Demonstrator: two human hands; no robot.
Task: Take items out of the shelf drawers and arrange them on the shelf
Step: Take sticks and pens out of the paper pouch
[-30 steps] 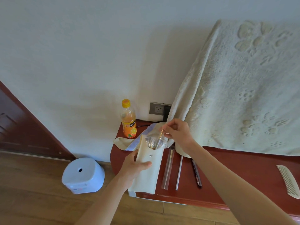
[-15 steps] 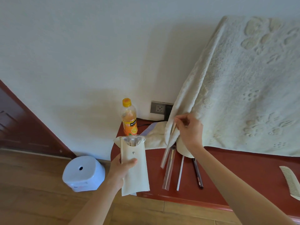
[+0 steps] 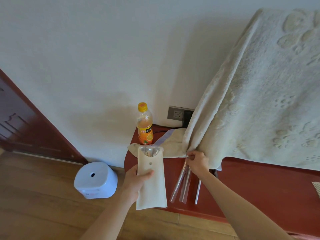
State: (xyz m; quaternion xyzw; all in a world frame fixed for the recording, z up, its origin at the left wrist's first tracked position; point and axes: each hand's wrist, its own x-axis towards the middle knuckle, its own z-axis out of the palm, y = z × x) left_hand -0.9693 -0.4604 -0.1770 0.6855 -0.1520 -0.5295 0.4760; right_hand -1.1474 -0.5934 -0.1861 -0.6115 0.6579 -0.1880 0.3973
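Note:
My left hand (image 3: 136, 182) grips a cream cloth pouch (image 3: 151, 177) with a snap button, upright over the shelf's left end; clear wrapped items show in its open top. My right hand (image 3: 197, 162) pinches the top of a clear-wrapped straw (image 3: 178, 185) and holds it down on the red-brown shelf top (image 3: 259, 187). That straw lies beside another clear-wrapped one (image 3: 185, 187) and a bare metal straw (image 3: 197, 193).
An orange juice bottle (image 3: 145, 126) stands at the shelf's back left corner beside a folded cream cloth (image 3: 171, 144). A fluffy cream blanket (image 3: 259, 84) drapes down over the shelf. A comb's edge (image 3: 316, 187) shows at right. A white device (image 3: 95, 181) sits on the wood floor.
My right hand drew a wrapped straw out of the pouch, carried it right and lowered it onto the shelf beside the others. My left hand moved the pouch slightly left.

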